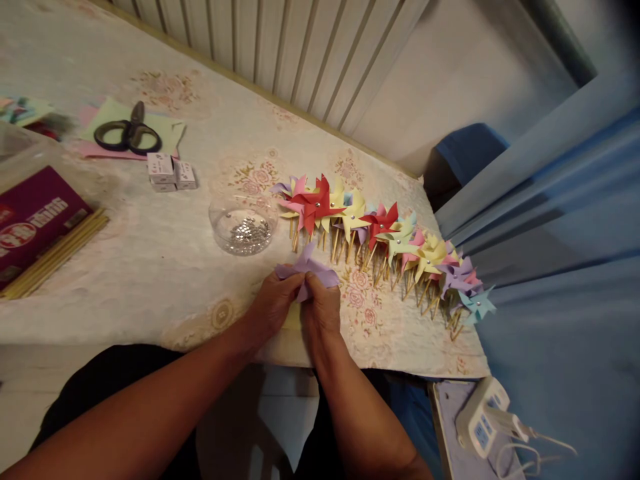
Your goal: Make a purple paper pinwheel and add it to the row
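Observation:
A purple paper pinwheel (309, 267) is held between my two hands near the table's front edge. My left hand (275, 297) is closed on its left side, the thumb pressed near the middle. On the right side, my right hand (323, 303) pinches it, its thumb also by the centre. Whether a pin or stick sits under the paper is hidden by my fingers. Just beyond my hands stands a clear round dish (243, 227) with many small silver pins in it. To the right, a long row of finished-looking colored pinwheels (383, 223) on sticks lies across the cloth.
Scissors (131, 137) rest on colored paper sheets (167, 133) at the back left, beside small white boxes (170, 171). A bundle of wooden sticks (60, 253) lies by a purple package (37, 217). A power strip (483, 413) with cables sits at lower right, near blue curtains (565, 267).

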`<action>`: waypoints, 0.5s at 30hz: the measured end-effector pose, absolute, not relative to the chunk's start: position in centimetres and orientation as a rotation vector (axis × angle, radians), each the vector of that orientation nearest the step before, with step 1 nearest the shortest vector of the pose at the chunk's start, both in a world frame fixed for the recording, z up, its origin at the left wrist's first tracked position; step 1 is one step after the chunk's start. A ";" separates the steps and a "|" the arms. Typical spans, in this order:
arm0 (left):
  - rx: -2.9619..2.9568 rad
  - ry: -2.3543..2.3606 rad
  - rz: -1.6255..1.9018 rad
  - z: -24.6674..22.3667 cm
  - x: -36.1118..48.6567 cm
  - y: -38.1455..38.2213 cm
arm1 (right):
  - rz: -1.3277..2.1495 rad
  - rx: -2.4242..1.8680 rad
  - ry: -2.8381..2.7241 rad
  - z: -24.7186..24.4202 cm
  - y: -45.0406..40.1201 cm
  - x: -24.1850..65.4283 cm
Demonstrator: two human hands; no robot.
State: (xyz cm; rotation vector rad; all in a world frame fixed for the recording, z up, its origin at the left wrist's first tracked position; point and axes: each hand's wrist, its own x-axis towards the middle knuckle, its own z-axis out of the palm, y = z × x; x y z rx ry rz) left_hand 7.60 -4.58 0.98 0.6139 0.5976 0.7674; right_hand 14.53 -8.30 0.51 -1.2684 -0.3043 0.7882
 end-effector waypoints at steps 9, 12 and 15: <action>0.607 0.608 0.780 0.8 7.4 -4.0 | 0.803 -1.227 -0.357 0.8 -8.2 14.6; 0.626 0.620 0.785 0.7 7.4 -3.9 | 0.796 -1.242 -0.340 0.9 -8.2 14.7; 0.649 0.620 0.782 0.6 7.4 -3.9 | 0.796 -1.251 -0.338 0.8 -8.2 14.7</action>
